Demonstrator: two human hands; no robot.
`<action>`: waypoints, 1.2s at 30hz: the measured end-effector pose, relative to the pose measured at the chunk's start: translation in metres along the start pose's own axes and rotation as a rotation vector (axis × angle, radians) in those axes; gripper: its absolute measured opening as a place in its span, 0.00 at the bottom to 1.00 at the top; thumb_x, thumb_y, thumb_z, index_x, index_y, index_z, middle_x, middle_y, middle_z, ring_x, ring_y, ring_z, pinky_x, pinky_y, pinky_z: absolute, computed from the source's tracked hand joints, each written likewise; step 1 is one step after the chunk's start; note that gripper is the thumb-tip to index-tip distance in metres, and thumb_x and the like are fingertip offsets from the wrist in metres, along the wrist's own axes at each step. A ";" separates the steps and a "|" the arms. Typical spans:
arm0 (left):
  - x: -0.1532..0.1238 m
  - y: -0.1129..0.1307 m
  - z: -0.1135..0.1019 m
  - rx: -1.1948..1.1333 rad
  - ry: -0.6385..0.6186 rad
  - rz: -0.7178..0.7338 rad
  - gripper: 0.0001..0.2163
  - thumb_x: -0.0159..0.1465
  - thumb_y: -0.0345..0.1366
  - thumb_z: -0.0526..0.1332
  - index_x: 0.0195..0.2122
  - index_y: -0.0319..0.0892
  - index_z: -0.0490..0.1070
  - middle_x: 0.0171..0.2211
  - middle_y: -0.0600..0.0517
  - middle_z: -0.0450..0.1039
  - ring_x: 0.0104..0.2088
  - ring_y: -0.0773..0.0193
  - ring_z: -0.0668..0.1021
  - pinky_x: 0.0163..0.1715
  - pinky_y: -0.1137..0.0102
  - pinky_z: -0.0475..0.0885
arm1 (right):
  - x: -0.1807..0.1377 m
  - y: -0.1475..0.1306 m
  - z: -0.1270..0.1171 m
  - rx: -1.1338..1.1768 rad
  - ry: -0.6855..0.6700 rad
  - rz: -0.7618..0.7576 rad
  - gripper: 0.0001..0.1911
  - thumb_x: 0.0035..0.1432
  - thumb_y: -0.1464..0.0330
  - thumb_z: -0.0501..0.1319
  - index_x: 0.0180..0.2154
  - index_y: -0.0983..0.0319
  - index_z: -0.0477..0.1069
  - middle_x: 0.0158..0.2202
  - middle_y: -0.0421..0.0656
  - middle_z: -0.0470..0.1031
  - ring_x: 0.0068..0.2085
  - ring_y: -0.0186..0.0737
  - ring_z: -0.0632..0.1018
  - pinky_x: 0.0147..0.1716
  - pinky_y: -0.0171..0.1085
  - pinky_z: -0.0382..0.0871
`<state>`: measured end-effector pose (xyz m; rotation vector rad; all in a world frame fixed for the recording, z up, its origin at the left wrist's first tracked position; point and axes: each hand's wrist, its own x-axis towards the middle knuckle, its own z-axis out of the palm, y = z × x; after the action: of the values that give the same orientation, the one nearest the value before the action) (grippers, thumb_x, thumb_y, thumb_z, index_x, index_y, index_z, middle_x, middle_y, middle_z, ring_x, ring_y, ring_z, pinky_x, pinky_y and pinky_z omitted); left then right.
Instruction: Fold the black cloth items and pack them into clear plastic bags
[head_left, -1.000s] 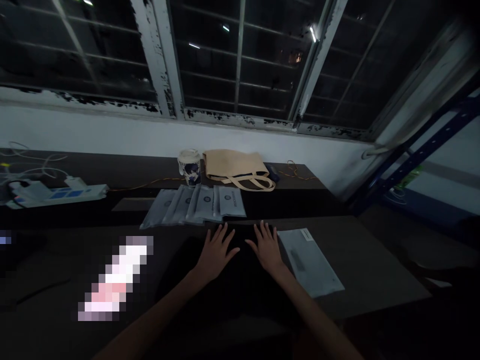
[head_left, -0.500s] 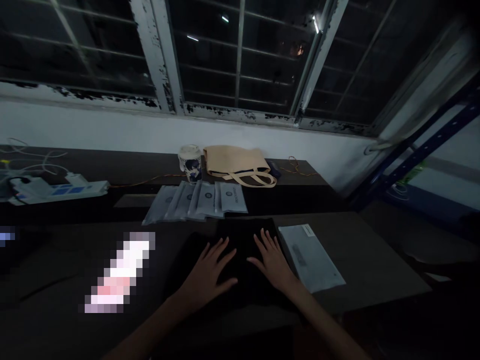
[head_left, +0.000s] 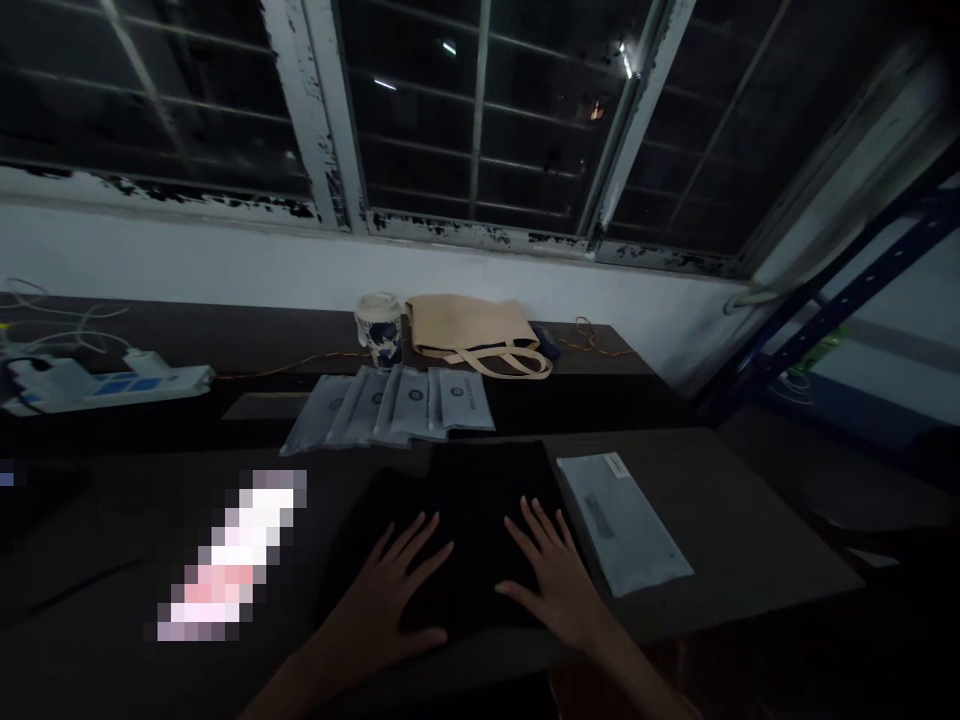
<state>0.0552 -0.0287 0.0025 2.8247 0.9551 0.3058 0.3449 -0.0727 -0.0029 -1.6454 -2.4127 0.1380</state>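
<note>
A folded black cloth point(head_left: 472, 495) lies on the dark table point(head_left: 750, 540) in front of me. My left hand point(head_left: 382, 600) rests flat on its near left part, fingers spread. My right hand point(head_left: 559, 575) lies flat on its near right part, fingers spread too. Neither hand holds anything. A grey plastic mailer bag point(head_left: 622, 520) lies just right of the cloth, close to my right hand.
Several grey packaged bags point(head_left: 397, 405) are fanned out beyond the cloth. Behind them stand a printed cup point(head_left: 379, 330) and a beige tote bag point(head_left: 472, 335). A power strip with cables point(head_left: 105, 385) is far left. A blue shelf frame point(head_left: 832, 300) stands right. Windows line the back wall.
Both hands have slid toward me over the black cloth, from its far edge to its near part, staying flat and spread.
</note>
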 end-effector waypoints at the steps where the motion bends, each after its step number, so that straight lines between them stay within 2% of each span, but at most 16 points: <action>1: 0.000 0.000 0.001 0.002 -0.004 -0.004 0.37 0.58 0.58 0.55 0.65 0.52 0.44 0.66 0.43 0.46 0.63 0.42 0.55 0.55 0.42 0.55 | 0.000 0.000 0.000 0.000 0.006 -0.003 0.39 0.59 0.47 0.50 0.65 0.56 0.42 0.67 0.49 0.41 0.66 0.52 0.46 0.59 0.60 0.47; 19: -0.004 -0.001 0.005 -0.055 -0.025 -0.080 0.37 0.58 0.50 0.60 0.65 0.52 0.45 0.66 0.47 0.45 0.64 0.46 0.53 0.58 0.44 0.53 | -0.001 0.001 0.007 0.048 0.045 0.032 0.37 0.58 0.49 0.52 0.64 0.53 0.44 0.67 0.46 0.44 0.65 0.52 0.49 0.59 0.59 0.49; 24: -0.004 -0.002 0.004 -0.061 -0.033 -0.094 0.35 0.58 0.50 0.59 0.65 0.53 0.46 0.66 0.46 0.45 0.64 0.46 0.54 0.57 0.43 0.54 | -0.001 0.002 0.009 0.045 0.044 0.026 0.37 0.59 0.49 0.52 0.64 0.53 0.43 0.67 0.46 0.42 0.65 0.52 0.49 0.59 0.60 0.50; 31: -0.004 -0.002 0.005 -0.084 0.024 -0.081 0.35 0.57 0.50 0.61 0.64 0.54 0.49 0.65 0.46 0.48 0.62 0.45 0.58 0.57 0.44 0.57 | -0.001 0.003 0.009 0.028 0.052 0.024 0.37 0.58 0.49 0.52 0.64 0.53 0.43 0.67 0.46 0.44 0.65 0.53 0.50 0.59 0.60 0.51; 36: -0.006 -0.004 0.008 -0.090 0.019 -0.069 0.35 0.58 0.51 0.60 0.64 0.52 0.48 0.66 0.45 0.47 0.63 0.44 0.56 0.56 0.43 0.57 | 0.000 0.003 0.009 0.022 0.047 0.025 0.37 0.59 0.49 0.52 0.65 0.52 0.42 0.67 0.45 0.44 0.65 0.53 0.50 0.58 0.60 0.52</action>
<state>0.0505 -0.0300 -0.0069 2.7063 1.0131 0.3582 0.3455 -0.0716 -0.0126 -1.6507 -2.3489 0.1275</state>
